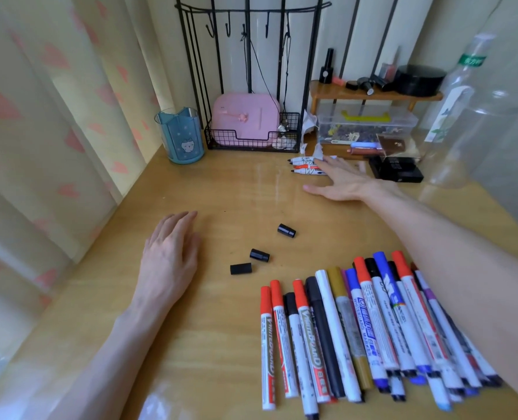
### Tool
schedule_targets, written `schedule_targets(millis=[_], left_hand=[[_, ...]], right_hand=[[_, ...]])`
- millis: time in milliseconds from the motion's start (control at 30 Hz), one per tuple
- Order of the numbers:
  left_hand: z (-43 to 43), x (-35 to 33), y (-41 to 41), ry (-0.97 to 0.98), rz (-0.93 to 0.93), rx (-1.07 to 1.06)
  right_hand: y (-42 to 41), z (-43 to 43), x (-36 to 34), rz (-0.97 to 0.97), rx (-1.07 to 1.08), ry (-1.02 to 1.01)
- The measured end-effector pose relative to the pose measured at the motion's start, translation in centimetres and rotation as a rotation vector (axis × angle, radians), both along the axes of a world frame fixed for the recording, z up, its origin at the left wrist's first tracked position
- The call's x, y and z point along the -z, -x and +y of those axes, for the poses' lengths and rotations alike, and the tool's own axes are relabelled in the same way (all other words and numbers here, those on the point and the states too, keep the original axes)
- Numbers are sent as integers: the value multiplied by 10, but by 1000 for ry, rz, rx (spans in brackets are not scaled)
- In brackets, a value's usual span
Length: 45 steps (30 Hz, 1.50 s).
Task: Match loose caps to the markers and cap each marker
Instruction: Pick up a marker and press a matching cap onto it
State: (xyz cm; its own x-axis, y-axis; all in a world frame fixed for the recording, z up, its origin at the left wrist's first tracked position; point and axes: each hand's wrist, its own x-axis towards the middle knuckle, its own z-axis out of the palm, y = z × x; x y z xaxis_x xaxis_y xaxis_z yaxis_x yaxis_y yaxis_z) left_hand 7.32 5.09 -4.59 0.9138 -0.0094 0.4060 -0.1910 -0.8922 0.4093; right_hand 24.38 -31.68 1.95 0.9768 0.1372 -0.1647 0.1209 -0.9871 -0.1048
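On the glossy wooden desk [221, 189], which takes a pale sheen from the window side, three loose black caps [259, 255] lie apart from one another near the middle. The left hand [169, 256] rests palm down just to the left of them, fingers straight and close together, holding nothing. The right hand [336, 180] reaches toward the far side with its fingers stretched out and spread, thumb to the left; its fingertips lie over the barrels of a few uncapped markers [307, 166] whose tips point left, though whether they actually touch cannot be told. Nearer the person, under the right forearm, a heap of capped markers [342, 325] lies in a rough row, with red, black, blue, white and gold caps pointing away.

Along the left, a cream curtain [39, 122] with pink heart shapes hangs beside the desk edge. At the back stands a blue translucent cup [180, 136] with a cat face, and beside it a black wire rack [251, 56] with hooks, whose basket holds a pink case [245, 122]. To the right, a small wooden shelf [373, 93] carries dark cosmetic items above a clear plastic box [366, 122]. A black box [397, 171] sits just beyond the right hand, and a clear plastic bottle [463, 101] stands at the far right.
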Motion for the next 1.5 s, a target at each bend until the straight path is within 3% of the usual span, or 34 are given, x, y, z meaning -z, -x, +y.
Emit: schedule_targets(millis=[67, 133, 267, 400, 633, 1033, 1300, 1500], left_hand=[[-2, -2, 1, 6, -31, 17], [-6, -6, 3, -2, -51, 42], [-8, -10, 6, 9, -43, 89], [-8, -13, 6, 65, -6, 98], [-10, -17, 9, 127, 36, 113], [1, -14, 22, 53, 55, 160], [16, -20, 31, 0, -3, 48], [4, -20, 37, 119, 3, 111]], right_hand=[[1, -2, -2, -167, -39, 49], [1, -3, -3, -213, -43, 46], [0, -6, -3, -104, -11, 14], [3, -3, -2, -144, -12, -20], [12, 11, -12, 104, -35, -16], [52, 38, -13, 0, -112, 290], [92, 77, -11, 20, -328, 89], [114, 104, -4, -61, -416, -86]])
